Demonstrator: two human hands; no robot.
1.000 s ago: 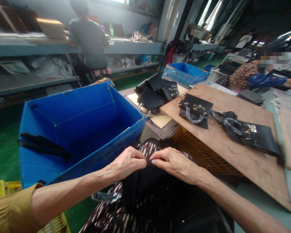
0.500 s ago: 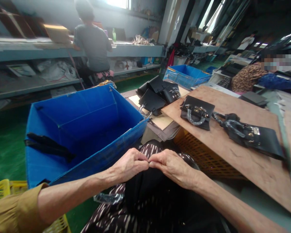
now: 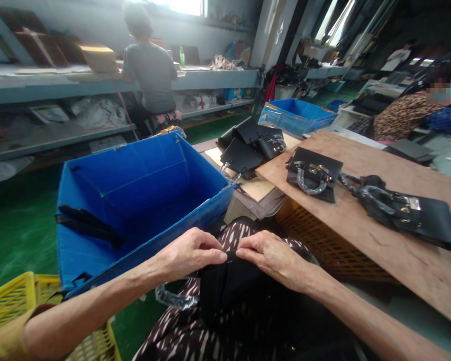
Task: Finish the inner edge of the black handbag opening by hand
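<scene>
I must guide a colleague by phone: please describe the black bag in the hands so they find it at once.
Between the big blue box and the wooden board, find the lap in dark, streaked cloth. On it lies the black bag, with a wrapped handle at its left. Only this bag is pinched by the left hand and right hand; the bags on the board lie untouched.

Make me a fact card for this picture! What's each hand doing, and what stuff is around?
Left hand: pinching the edge of a black item
Right hand: pinching the same edge
Under the black item: patterned cloth
Blue bin: black strips at one end
Wooden board: black handbags with wrapped handles
</scene>
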